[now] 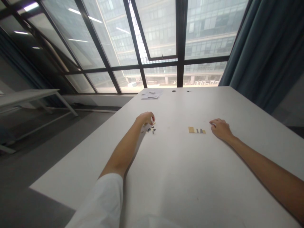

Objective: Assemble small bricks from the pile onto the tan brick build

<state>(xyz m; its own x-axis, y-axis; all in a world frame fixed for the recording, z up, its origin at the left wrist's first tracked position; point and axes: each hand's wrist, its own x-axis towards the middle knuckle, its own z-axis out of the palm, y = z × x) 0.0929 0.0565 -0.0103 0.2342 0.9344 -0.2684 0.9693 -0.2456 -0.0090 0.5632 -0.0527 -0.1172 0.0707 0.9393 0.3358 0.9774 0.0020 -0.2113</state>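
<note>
My left hand (145, 117) reaches over a small heap of loose building bricks (149, 129) in black, grey and tan. Its fingers bend down in a pinch, with a small tan brick (154, 123) right at the fingertips; whether that brick is gripped is unclear. To the right lies a flat tan studded plate (191, 129), and beside it a row of small grey and tan pieces (199, 130). Just beyond these pieces, my right hand (220, 128) rests on the table with its fingers curled in. Something pale shows by the thumb, too small to name.
The wide white table (180, 171) carries papers (151, 93) at its far left, plus a dark round disc (174, 91) and a small dark object (188, 91) at the back. Windows rise behind it, a blue curtain (263, 53) hangs at right, and another table (28, 96) stands left.
</note>
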